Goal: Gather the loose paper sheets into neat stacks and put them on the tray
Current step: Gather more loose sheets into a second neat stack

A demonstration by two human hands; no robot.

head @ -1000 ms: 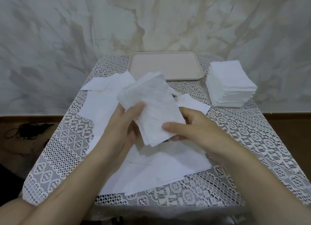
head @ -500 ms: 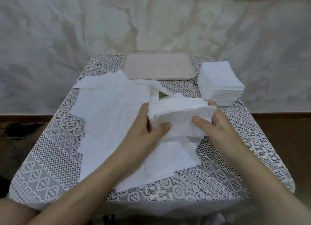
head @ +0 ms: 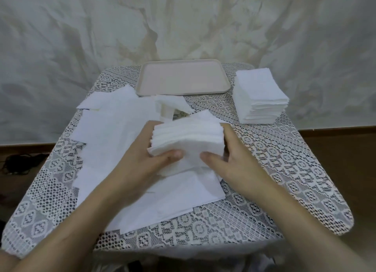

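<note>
A small stack of white paper sheets (head: 189, 135) sits at the table's middle, held from both sides. My left hand (head: 142, 162) grips its left edge, thumb on the front. My right hand (head: 234, 160) presses its right edge, thumb at the front. Loose white sheets (head: 114, 129) lie spread over the left and near part of the table, partly under the stack. A beige tray (head: 183, 78) stands bare at the far edge. A tall neat stack of sheets (head: 259, 98) rests on the table right of the tray.
A lace cloth covers the small table (head: 284, 170). A crumpled pale backdrop (head: 183, 23) hangs right behind it. Dark cables (head: 16, 162) lie on the floor at the left.
The stack was upright in my hands a second ago; it now lies flat on the loose sheets, squared between both hands. My view has shifted slightly.
</note>
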